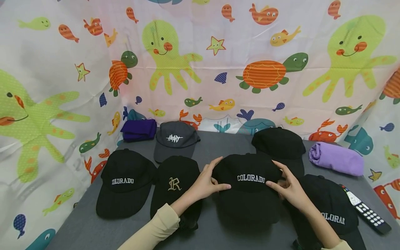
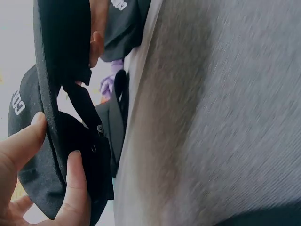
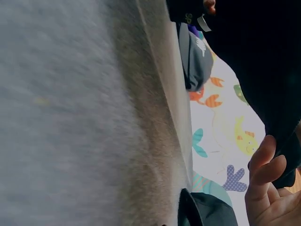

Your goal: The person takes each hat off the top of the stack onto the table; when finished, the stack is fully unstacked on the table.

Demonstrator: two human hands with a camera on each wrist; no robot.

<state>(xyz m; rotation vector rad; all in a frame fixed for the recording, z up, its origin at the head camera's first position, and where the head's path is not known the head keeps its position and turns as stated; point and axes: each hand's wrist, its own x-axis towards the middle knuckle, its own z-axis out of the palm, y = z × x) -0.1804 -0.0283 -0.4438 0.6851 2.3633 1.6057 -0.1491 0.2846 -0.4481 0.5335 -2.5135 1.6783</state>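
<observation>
A black baseball cap (image 1: 247, 165) with white COLORADO lettering is held up between both hands, brim toward me. My left hand (image 1: 204, 184) grips its left side, thumb on the front near the brim. On the opposite side my right hand (image 1: 290, 187) pinches the edge, its thumb beside the last letter. In the left wrist view the cap's underside and back strap (image 2: 82, 103) show, with left fingers (image 2: 75, 181) tucked under the brim's edge. The right wrist view has the cap raised over the grey table (image 3: 61, 117).
Around it sit a COLORADO cap (image 1: 125, 170), a cap with a gold R (image 1: 175, 173), a grey HEART cap (image 1: 176, 135), a plain black cap (image 1: 278, 142) and another COLORADO cap (image 1: 331, 198). A remote control (image 1: 368, 211), purple cloth (image 1: 139, 130) and lilac roll (image 1: 335, 158) lie at the edges.
</observation>
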